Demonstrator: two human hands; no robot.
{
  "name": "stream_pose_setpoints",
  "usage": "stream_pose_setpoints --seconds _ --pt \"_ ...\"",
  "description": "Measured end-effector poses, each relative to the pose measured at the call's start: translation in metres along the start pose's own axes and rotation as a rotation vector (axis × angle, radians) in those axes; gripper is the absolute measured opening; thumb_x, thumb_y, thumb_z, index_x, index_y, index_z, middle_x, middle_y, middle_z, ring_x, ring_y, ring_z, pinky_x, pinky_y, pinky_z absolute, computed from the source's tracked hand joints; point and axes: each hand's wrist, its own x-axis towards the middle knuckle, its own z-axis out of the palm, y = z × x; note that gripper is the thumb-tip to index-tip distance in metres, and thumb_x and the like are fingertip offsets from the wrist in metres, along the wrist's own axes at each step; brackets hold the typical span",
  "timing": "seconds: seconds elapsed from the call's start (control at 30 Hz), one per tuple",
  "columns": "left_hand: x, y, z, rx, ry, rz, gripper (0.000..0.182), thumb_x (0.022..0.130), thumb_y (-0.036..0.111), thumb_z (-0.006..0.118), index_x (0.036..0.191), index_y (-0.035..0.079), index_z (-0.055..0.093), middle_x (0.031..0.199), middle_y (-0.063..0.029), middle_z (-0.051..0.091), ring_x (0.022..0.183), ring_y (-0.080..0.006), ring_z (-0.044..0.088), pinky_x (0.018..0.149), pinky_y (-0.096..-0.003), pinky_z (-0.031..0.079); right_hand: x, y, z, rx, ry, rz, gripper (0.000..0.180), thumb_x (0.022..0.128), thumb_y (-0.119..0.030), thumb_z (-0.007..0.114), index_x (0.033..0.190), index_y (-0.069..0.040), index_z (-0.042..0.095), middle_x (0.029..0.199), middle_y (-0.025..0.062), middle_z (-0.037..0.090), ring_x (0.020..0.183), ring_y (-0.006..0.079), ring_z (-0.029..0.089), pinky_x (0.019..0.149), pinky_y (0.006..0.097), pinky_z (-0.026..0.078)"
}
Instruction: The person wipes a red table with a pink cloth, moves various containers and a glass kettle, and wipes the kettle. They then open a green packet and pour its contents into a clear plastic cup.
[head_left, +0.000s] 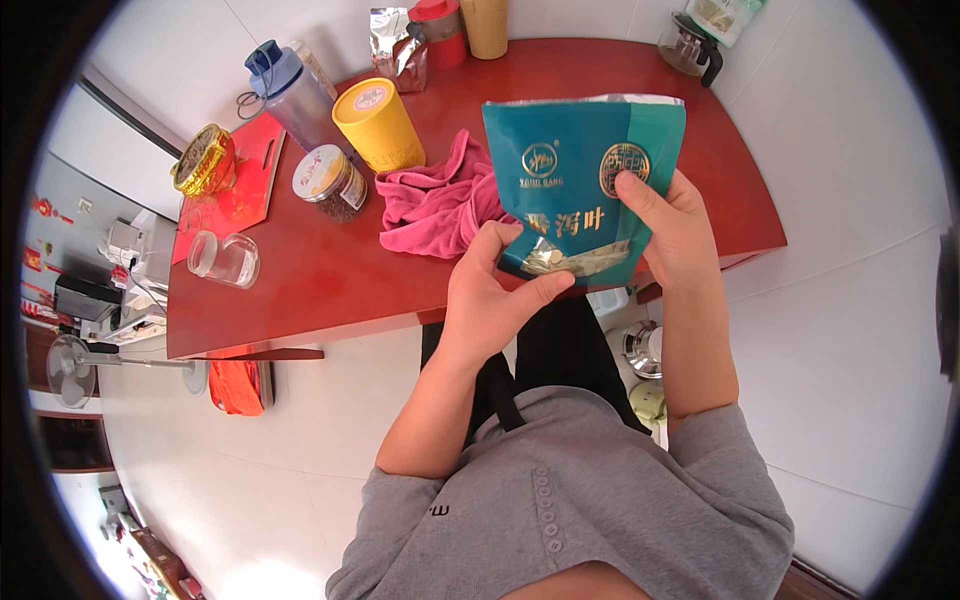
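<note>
A teal stand-up pouch (574, 176) with gold writing is held upright in front of me, above the near edge of the red table (330, 289). Pale dried leaves (577, 259) show through a clear window at its bottom. My left hand (499, 292) grips the pouch's lower left corner, thumb along the bottom edge. On the other side, my right hand (679, 225) pinches the right edge, its thumb pressed on the round gold emblem. Behind the pouch, to the left, a crumpled pink cloth (442, 199) lies on the table. Whether the pouch's top is sealed, I cannot tell.
Left of the cloth stand a yellow canister (382, 127), a lidded jar (334, 187) and a blue water bottle (300, 105). An empty glass jar (229, 259) lies on its side near the left edge. A glass pot (686, 49) stands at the far right corner.
</note>
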Motion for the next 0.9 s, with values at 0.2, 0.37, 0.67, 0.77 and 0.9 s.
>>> stream_pose_setpoints --seconds 0.2,0.37,0.67,0.77,0.9 --pt "0.009 0.015 -0.019 -0.208 -0.068 -0.073 0.022 0.097 0.010 0.078 0.104 0.004 0.057 0.101 0.0001 0.063 0.098 -0.0076 0.060 0.086 -0.0255 0.051 0.001 0.010 0.014 0.054 0.031 -0.007 0.021 0.099 -0.015 0.075 0.115 -0.002 0.073 0.108 0.0056 0.076 0.095 0.0114 0.070 0.087 0.0285 0.057" --pt "0.007 0.011 -0.025 -0.240 -0.109 -0.107 0.025 0.099 0.010 0.075 0.119 0.001 0.062 0.103 0.0008 0.064 0.096 -0.0073 0.061 0.085 -0.0256 0.051 0.004 0.022 0.019 0.004 0.003 0.008 0.019 0.100 -0.016 0.074 0.112 -0.001 0.073 0.106 0.0051 0.076 0.092 0.0107 0.069 0.084 0.0280 0.057" --pt "0.011 0.015 -0.026 0.014 -0.108 0.118 0.015 0.101 0.008 0.068 0.113 0.000 0.074 0.105 -0.0058 0.069 0.098 -0.0169 0.063 0.088 -0.0294 0.049 0.002 0.022 0.026 -0.281 0.045 -0.041 0.019 0.100 -0.018 0.074 0.109 -0.001 0.075 0.101 0.0029 0.075 0.091 0.0089 0.067 0.081 0.0264 0.055" --pt "0.014 0.006 -0.028 0.188 0.023 0.159 0.011 0.101 0.005 0.065 0.106 -0.001 0.073 0.096 -0.0071 0.067 0.091 -0.0191 0.062 0.080 -0.0295 0.048 -0.003 0.019 0.026 -0.301 0.022 -0.091 0.021 0.101 -0.019 0.073 0.111 0.000 0.075 0.101 0.0034 0.075 0.092 0.0089 0.067 0.083 0.0264 0.054" --pt "0.013 0.004 -0.025 0.256 0.131 0.183 0.008 0.101 0.004 0.064 0.102 -0.002 0.069 0.089 -0.0050 0.063 0.084 -0.0163 0.058 0.075 -0.0287 0.047 -0.002 0.026 0.020 -0.237 -0.026 -0.117 0.027 0.101 -0.018 0.072 0.120 0.001 0.070 0.110 0.0049 0.074 0.099 0.0097 0.066 0.087 0.0270 0.054"
